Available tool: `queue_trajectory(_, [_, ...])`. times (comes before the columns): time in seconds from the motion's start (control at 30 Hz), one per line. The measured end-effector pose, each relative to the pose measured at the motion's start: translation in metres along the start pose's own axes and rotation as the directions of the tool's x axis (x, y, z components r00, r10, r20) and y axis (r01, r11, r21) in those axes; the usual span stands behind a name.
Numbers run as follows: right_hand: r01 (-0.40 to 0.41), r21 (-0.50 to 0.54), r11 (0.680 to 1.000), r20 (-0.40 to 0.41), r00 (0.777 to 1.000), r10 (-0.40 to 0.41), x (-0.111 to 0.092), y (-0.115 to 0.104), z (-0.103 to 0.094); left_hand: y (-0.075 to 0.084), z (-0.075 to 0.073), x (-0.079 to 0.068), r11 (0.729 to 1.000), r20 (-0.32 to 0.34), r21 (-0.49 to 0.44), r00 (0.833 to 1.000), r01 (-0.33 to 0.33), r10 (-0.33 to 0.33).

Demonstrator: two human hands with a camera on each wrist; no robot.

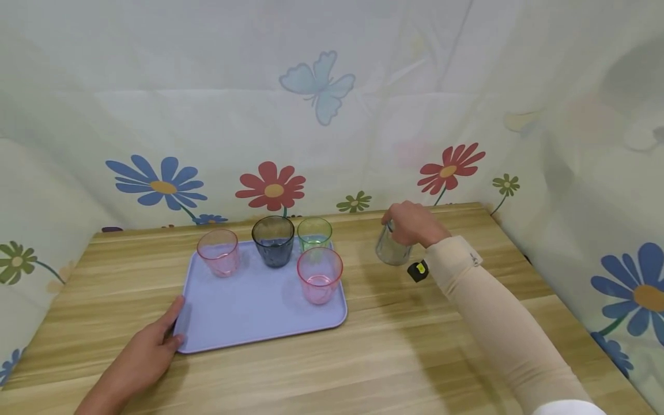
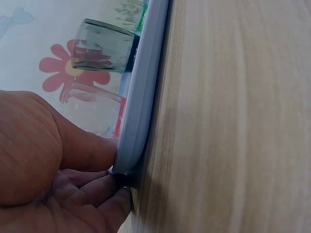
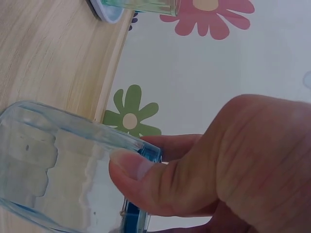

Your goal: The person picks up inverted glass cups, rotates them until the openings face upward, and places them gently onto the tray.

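My left hand (image 1: 147, 351) grips the near left corner of a lavender tray (image 1: 233, 311); the left wrist view shows the thumb on its rim and fingers underneath. On the tray stand a pink cup (image 1: 219, 256) at the back left, a dark grey cup (image 1: 275, 245), a green cup (image 1: 314, 229) at the back right corner and another pink cup (image 1: 319, 282) at the right. To the tray's right, my right hand (image 1: 412, 223) pinches a clear bluish cup (image 3: 63, 165) by its thick blue end. That cup appears mouth down; I cannot tell whether it touches the table.
The wood-grain table (image 1: 373, 357) ends at the back and right against a white curtain (image 1: 207, 115) printed with flowers and a butterfly. A small black item (image 1: 417, 271) with a yellow mark sits beside the right sleeve cuff (image 1: 453, 262).
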State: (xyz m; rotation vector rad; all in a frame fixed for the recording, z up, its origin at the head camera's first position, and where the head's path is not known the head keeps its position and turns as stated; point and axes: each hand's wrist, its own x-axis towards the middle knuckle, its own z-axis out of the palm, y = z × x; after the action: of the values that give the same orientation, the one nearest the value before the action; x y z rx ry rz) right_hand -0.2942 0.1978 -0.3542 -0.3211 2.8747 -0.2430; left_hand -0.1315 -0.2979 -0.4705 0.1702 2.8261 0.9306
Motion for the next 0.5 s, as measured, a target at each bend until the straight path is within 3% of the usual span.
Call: queue_trajectory(0.5, [0.053, -0.043, 0.998, -0.01, 0.999, -0.053, -0.0064, -0.0007, -0.009, 0.0032, -0.0006, 0.0016, 1.0, 0.008, -0.004, 1.0, -0.008, 0.008])
